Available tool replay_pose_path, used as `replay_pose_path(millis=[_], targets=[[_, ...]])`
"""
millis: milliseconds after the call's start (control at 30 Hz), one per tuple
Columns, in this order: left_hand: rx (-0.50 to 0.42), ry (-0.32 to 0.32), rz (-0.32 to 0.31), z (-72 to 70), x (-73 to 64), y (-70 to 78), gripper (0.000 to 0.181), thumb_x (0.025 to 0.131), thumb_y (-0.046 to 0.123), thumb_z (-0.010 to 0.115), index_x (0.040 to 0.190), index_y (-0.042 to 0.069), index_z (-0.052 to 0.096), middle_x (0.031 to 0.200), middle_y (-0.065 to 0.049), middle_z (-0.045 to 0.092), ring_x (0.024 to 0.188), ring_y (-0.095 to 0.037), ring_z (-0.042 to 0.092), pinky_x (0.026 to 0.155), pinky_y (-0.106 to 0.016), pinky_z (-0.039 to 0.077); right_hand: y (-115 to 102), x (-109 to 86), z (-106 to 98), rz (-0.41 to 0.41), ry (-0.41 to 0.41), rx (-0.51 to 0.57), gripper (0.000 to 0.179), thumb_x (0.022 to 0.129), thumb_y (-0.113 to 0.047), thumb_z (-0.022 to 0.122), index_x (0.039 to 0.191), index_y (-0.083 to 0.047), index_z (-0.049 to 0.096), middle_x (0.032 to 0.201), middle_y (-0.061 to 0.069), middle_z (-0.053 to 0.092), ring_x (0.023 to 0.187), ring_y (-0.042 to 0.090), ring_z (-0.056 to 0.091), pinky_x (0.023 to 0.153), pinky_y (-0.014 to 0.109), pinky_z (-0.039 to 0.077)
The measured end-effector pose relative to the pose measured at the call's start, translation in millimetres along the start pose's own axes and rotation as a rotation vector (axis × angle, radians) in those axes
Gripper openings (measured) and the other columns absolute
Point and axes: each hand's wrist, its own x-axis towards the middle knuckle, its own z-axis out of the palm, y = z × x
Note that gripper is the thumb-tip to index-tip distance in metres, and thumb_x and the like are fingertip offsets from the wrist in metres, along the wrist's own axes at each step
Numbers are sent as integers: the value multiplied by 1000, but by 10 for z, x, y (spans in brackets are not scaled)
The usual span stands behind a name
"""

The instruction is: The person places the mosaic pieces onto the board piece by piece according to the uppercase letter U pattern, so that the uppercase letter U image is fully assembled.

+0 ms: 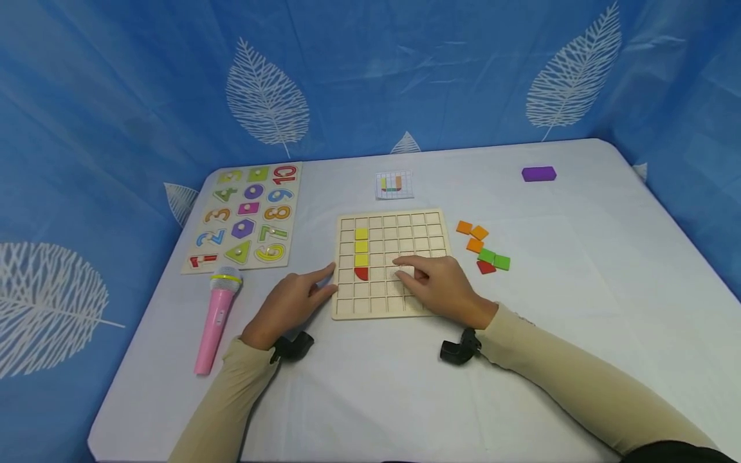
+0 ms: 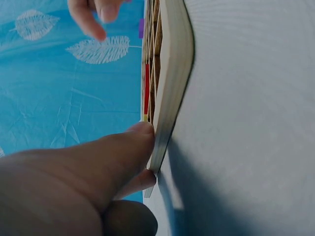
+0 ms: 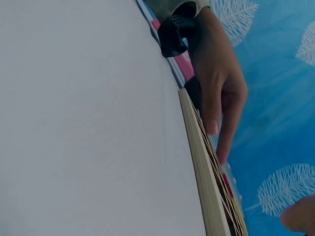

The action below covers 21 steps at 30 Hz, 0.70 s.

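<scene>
A wooden grid board (image 1: 382,316) lies flat in front of me. One column of it carries three yellow square tiles (image 1: 361,246), with a red quarter-round tile (image 1: 361,274) just below them. At the board's left edge, my left hand (image 1: 286,302) touches the rim with extended thumb (image 2: 130,147) and forefinger. My right hand (image 1: 442,286) hovers over the right part of the grid, thumb and forefinger apart and nothing visible between them. Beside the board's right edge lie loose orange tiles (image 1: 464,227), green tiles (image 1: 502,262) and a red tile (image 1: 486,267).
Behind the board sits a small pattern card (image 1: 395,184) showing a coloured U shape. To the left are a number puzzle board (image 1: 292,222) and a pink toy microphone (image 1: 213,328). A purple block (image 1: 539,174) lies at the back right of the white-covered table (image 1: 579,334).
</scene>
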Motion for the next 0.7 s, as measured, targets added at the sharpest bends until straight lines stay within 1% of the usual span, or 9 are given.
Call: replay_pose_path(millis=[233,400,533,700], targets=[[-7,8,9,4,-5,-9,58,100,34,68,151,15,52,57,1,43,53,-14,42,53,-31,35,131,-232,-267,11,28,-32,20,88,-11,79,108,-9,79,57,-17,34,48,-1,29,46,21,26],[-6,10,12,6,-4,-17,57,100,34,68,151,14,52,57,1,44,53,-14,43,53,-31,35,236,-364,-474,31,83,-74,22,85,-4,80,107,-8,79,58,-16,38,50,1,34,49,19,28],[-4,9,14,8,-1,-18,58,100,35,68,151,14,52,57,1,45,52,-14,43,53,-31,35,324,-492,-657,88,129,-77,22,83,1,80,104,-8,79,61,-13,41,52,4,36,53,18,31],[-4,8,13,12,1,-27,57,100,35,67,151,15,52,57,2,45,52,-14,44,52,-31,35,417,-674,-853,216,140,-65,21,85,0,80,103,-10,80,58,-10,40,52,3,33,52,20,29]])
